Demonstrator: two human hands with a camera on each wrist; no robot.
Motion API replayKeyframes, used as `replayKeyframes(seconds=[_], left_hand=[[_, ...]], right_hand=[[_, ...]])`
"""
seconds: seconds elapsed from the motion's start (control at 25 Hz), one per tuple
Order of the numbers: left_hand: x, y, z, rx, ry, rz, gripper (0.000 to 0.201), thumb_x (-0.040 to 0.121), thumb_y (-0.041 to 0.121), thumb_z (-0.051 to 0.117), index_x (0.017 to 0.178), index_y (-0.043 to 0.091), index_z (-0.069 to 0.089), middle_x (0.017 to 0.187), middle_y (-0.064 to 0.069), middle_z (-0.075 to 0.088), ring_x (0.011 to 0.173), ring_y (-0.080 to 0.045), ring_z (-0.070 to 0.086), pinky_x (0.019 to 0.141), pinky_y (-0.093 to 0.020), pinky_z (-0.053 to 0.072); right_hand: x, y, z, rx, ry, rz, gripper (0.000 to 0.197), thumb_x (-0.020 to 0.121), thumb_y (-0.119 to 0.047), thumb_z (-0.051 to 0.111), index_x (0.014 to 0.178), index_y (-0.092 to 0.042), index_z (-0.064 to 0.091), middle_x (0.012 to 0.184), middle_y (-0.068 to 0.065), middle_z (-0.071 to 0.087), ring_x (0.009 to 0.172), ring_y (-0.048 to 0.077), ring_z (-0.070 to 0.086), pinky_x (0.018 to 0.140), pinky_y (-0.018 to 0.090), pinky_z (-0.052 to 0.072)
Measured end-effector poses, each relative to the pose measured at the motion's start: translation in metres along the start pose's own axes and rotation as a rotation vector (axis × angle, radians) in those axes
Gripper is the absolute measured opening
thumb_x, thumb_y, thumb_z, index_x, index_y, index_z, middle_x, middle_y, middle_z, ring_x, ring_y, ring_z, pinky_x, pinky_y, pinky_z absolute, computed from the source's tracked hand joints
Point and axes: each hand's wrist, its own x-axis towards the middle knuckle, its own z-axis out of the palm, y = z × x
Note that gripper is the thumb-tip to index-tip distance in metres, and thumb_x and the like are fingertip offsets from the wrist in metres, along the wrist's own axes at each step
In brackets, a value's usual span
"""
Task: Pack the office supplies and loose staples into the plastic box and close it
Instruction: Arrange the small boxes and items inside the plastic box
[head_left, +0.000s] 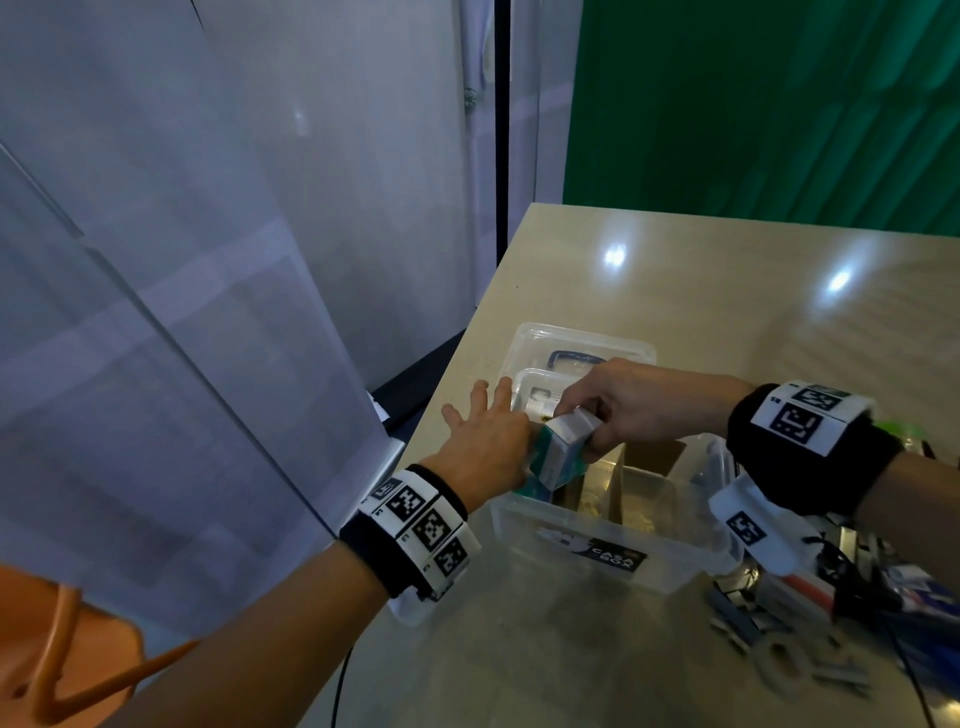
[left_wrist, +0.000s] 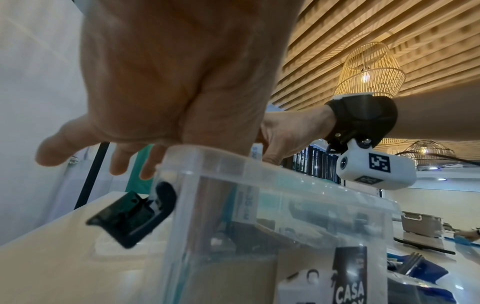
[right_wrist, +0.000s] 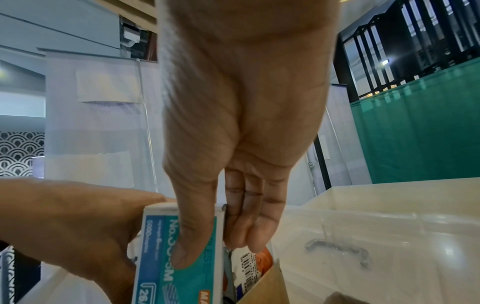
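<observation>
The clear plastic box (head_left: 519, 525) stands open on the beige table, with brown cardboard dividers (head_left: 652, 454) inside. My right hand (head_left: 618, 410) pinches a teal-and-white staples box (head_left: 563, 447) between thumb and fingers, just above the plastic box's left end. The right wrist view shows the thumb (right_wrist: 192, 236) across the staples box's printed face (right_wrist: 155, 257). My left hand (head_left: 483, 431) hovers beside it with straight, spread fingers, its thumb side against the staples box. In the left wrist view the left hand's fingers (left_wrist: 119, 162) reach past the box's rim (left_wrist: 259, 164), above the black latch (left_wrist: 135, 216).
The clear lid (head_left: 582, 338) with its handle lies just behind the box. Loose staple strips (head_left: 737, 623), a pale ring (head_left: 779, 670) and other supplies (head_left: 909, 587) lie at the table's right front. The table's left edge runs close by the box. An orange chair (head_left: 52, 649) stands lower left.
</observation>
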Motion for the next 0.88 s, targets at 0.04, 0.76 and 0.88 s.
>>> replayKeyframes(seconds=[0.04,0.76,0.88], left_hand=[[0.0008,0.0020,0.0000,0.003,-0.001,-0.012,0.057,0.083,0.032,0.079,0.134,0.019,0.058,0.158,-0.015,0.012,0.147,-0.045,0.001,0.110,-0.075,0.017],[0.0032,0.0029,0.0096,0.153,0.106,-0.066,0.064,0.082,0.055,0.070,0.131,0.015,0.055,0.154,-0.018,0.022,0.149,-0.043,-0.001,0.107,-0.078,0.011],[0.0002,0.0042,0.0083,0.186,0.109,-0.089,0.062,0.084,0.051,0.070,0.132,0.015,0.054,0.155,-0.020,0.022,0.149,-0.044,0.000,0.107,-0.079,0.012]], right_hand=[[0.0012,0.0002,-0.0003,-0.002,-0.001,0.005,0.033,0.082,-0.025,0.081,0.113,-0.030,0.071,0.104,-0.014,0.071,0.095,0.004,0.066,0.088,0.031,0.057],[-0.0066,-0.0049,0.0023,-0.012,-0.019,-0.080,0.040,0.084,-0.018,0.079,0.121,-0.032,0.071,0.112,-0.016,0.072,0.097,-0.003,0.065,0.082,0.019,0.055],[-0.0055,-0.0073,0.0012,-0.035,-0.013,-0.075,0.040,0.084,-0.018,0.079,0.122,-0.029,0.071,0.111,-0.014,0.072,0.095,0.000,0.066,0.084,0.026,0.059]])
